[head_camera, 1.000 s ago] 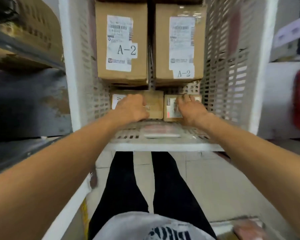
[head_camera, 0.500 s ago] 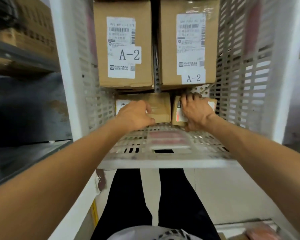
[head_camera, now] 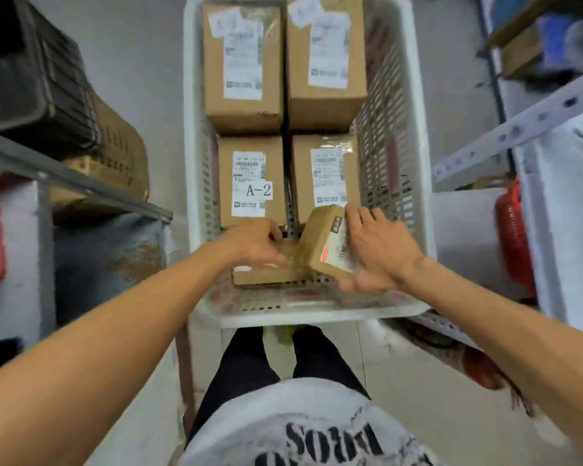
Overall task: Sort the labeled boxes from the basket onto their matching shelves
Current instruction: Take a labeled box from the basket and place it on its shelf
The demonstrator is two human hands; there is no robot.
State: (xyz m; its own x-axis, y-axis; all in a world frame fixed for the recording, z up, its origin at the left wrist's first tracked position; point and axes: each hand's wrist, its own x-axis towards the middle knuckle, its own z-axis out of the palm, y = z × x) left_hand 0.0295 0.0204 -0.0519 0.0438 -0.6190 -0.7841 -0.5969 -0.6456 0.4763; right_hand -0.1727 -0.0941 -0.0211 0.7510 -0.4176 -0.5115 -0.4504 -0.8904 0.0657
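Two boxes were at pick-up: right hand [head_camera: 381, 250] gripped the small box [head_camera: 323, 243] (code illegible), left hand [head_camera: 253, 242] touched the flat box [head_camera: 266, 275], grasp indeterminate; next move probably required reading the code.

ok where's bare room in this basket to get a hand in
Only the mesh strip between the flat box and the white basket's near rim. Four large boxes pack the far end; left hand and right hand crowd the middle.

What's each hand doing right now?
Left hand: grips the flat brown cardboard box in the white plastic basket.
Right hand: holds the small brown cardboard box, tilted.
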